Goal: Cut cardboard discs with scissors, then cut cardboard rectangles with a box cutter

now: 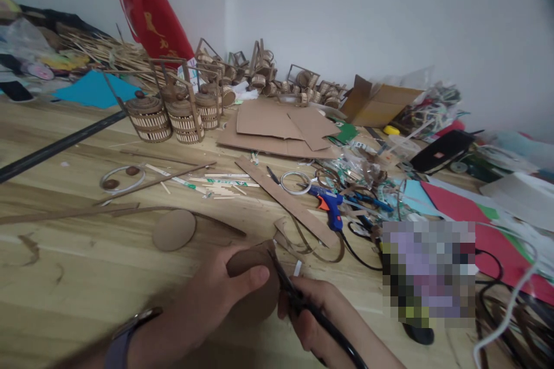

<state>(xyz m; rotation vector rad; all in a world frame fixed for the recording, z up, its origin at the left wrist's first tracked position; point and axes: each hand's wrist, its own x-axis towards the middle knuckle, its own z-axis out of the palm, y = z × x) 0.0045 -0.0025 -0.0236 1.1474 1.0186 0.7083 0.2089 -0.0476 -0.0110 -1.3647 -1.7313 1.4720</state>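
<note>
My left hand [212, 288] grips a piece of brown cardboard [255, 300], thumb on its face and fingers behind. Part of its outline is rounded; the rest is hidden by my hands. My right hand [324, 311] is closed around black scissors [298, 300], whose blades meet the cardboard's upper right edge. Beyond my left hand lies a round cardboard disc [174, 230]. A long cardboard strip [285, 202] and curled brown offcuts [298, 242] lie just past the scissors.
A blue glue gun [331, 207] with a black cord lies right of the strip. Small slatted baskets [149, 118] stand back left, near stacked cardboard sheets [268, 121]. A white cable [511, 300] and coloured paper [450, 202] are at right. A black bar [60, 147] crosses the left.
</note>
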